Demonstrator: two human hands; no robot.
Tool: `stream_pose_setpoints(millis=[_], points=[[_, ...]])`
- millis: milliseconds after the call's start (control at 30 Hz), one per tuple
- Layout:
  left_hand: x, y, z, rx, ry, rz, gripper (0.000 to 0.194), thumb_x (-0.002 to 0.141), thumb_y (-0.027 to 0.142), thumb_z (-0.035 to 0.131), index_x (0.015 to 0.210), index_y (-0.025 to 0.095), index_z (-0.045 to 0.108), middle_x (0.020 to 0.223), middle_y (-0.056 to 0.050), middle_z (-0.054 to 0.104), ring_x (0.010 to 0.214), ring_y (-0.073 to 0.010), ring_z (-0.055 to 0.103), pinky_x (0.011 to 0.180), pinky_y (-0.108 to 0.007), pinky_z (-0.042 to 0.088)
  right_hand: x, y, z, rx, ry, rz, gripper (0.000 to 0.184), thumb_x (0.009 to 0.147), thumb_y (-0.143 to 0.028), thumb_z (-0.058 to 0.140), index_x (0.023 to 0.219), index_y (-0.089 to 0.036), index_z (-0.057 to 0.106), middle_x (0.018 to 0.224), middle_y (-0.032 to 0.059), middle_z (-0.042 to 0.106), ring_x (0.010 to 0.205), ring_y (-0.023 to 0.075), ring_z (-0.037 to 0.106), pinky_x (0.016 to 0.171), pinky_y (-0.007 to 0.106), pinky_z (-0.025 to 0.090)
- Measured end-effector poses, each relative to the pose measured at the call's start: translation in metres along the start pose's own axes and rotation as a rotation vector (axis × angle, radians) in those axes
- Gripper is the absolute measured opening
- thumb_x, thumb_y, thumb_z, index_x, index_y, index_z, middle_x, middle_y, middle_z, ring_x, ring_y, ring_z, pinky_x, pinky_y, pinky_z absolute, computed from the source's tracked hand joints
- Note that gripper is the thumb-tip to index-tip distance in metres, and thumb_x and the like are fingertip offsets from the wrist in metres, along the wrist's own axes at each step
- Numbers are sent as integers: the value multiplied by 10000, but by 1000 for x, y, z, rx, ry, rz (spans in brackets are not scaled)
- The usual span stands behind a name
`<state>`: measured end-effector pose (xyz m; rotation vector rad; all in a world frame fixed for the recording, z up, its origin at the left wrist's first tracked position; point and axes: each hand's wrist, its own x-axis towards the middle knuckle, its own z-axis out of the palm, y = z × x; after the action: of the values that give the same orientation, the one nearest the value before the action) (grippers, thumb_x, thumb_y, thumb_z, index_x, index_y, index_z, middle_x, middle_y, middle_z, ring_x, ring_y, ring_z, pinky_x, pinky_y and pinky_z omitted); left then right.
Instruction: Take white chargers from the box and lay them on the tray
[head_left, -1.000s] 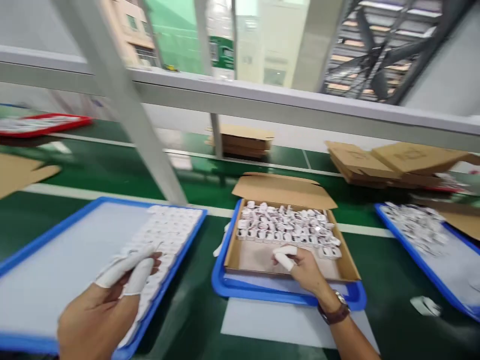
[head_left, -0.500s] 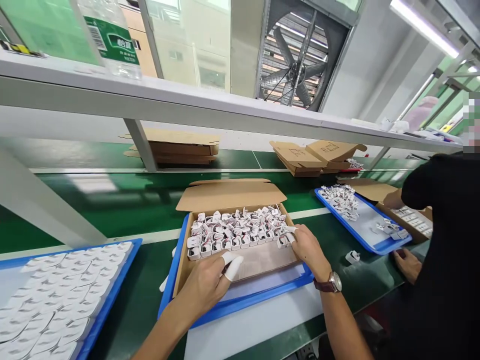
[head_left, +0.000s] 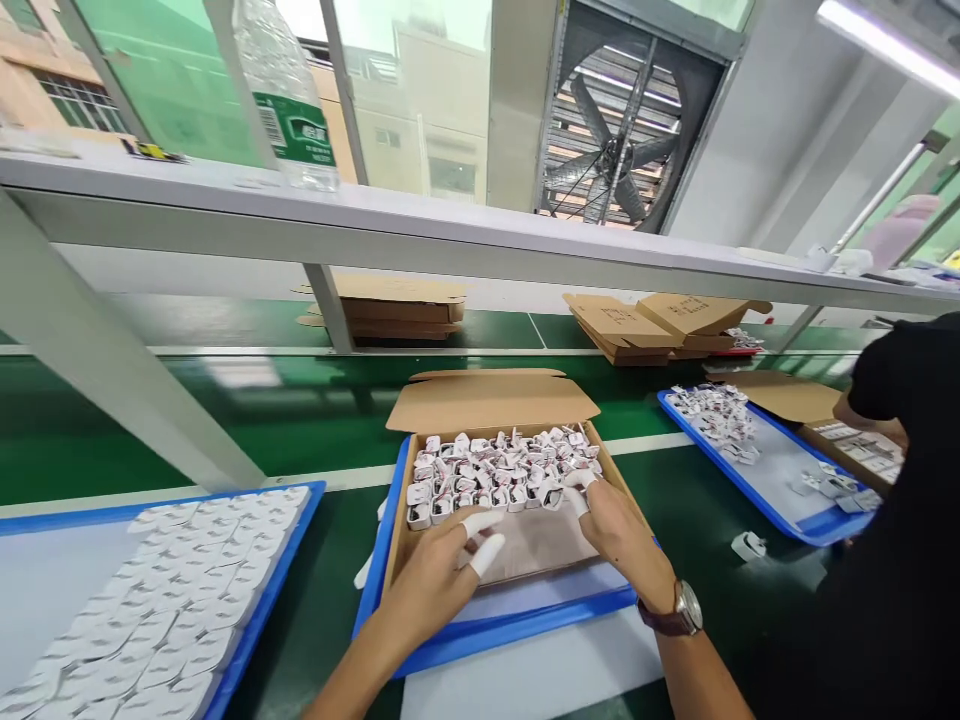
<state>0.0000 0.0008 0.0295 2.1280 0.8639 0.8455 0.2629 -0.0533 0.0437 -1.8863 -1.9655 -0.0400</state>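
An open cardboard box (head_left: 395, 560) holds rows of small white plastic housings (head_left: 499, 497) with red and black wires. A brown cardboard sheet (head_left: 536, 545) shows in the near part of the box. White finger covers are on the thumb and index finger of both hands. My left hand (head_left: 442, 570) hovers over the near left of the sheet, fingers apart and nothing between them. At the right end of the front row, my right hand (head_left: 611, 520) pinches a tilted white housing (head_left: 551, 495); its fingertips partly hide the contact.
The box sits in a blue tray (head_left: 525, 625). To the left, another blue tray (head_left: 274, 570) carries rows of white parts. At right are a loose white part (head_left: 748, 546), a tray of wired parts (head_left: 780, 510) and a co-worker (head_left: 900, 520). A shelf (head_left: 450, 235) crosses above.
The view has shifted, so the bench appears further right. My right hand has moved leftward along the front row with a housing at its fingertips. My left hand stays over the sheet.
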Motion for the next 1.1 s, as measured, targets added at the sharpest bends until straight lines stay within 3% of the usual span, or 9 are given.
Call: stream_pose_setpoints(millis=[100,200,267,400,500,600,833,1000,1100], points=[[0,0,13,-230,54,-128,428,924,324,636,1347,259,620,1211,-103,739,1004,-246,741,915,-408,601,2,-24,3,129,-12,-110,281,965,-136,411,1117,-229,628,945,71,735,891,239,711,774,329,560],[-2,-3,21,-582,17,-145,422,942,353,628,1346,235,629,1154,-99,765,1023,-248,742,855,-387,629,5,-38,13,351,-34,-212,278,985,-204,446,1191,-254,625,976,68,752,938,249,726,837,368,584],[-3,-6,20,-640,48,-145,387,942,347,628,1302,210,670,1115,-94,774,985,-237,746,815,-358,638,8,-43,21,501,-78,-252,254,977,-239,516,1201,-262,634,1043,77,754,1012,258,722,908,391,582],[-10,-12,12,-590,201,-158,358,908,259,670,1259,197,704,1227,-100,734,1121,-239,695,987,-372,570,15,-53,32,739,-74,-253,280,923,-255,660,1203,-264,647,1175,80,739,1086,249,712,964,377,580],[-15,-17,9,-536,266,-164,332,897,234,688,1227,217,730,1250,-101,724,1147,-248,686,1006,-374,560,20,-57,35,808,-42,-305,372,919,-222,677,1283,-282,627,1196,73,729,1075,235,709,961,383,580],[-16,-23,9,-516,245,-172,330,903,233,692,1230,240,733,1223,-95,731,1118,-252,697,991,-383,571,24,-56,36,832,-72,-368,296,943,-165,641,1205,-296,680,1223,71,691,1121,226,672,982,390,555],[-17,-25,9,-584,158,-183,300,947,264,661,1242,274,711,1249,-71,712,1144,-237,679,1023,-376,549,21,-51,47,887,8,-319,202,924,-122,666,1044,-285,663,1114,45,692,1039,205,673,920,379,559],[-17,-24,9,-498,190,-167,226,974,248,607,1167,243,724,1255,-83,697,1165,-237,666,1025,-362,540,15,-50,45,854,-40,-339,444,915,-148,696,1309,-305,564,1181,61,665,1078,213,646,954,386,545],[-17,-23,10,-450,232,-130,213,975,226,585,1133,236,727,1185,-80,720,1054,-209,688,940,-325,566,12,-53,43,815,-109,-450,517,928,-143,690,1396,-312,549,1121,66,670,1001,204,646,875,352,560]])
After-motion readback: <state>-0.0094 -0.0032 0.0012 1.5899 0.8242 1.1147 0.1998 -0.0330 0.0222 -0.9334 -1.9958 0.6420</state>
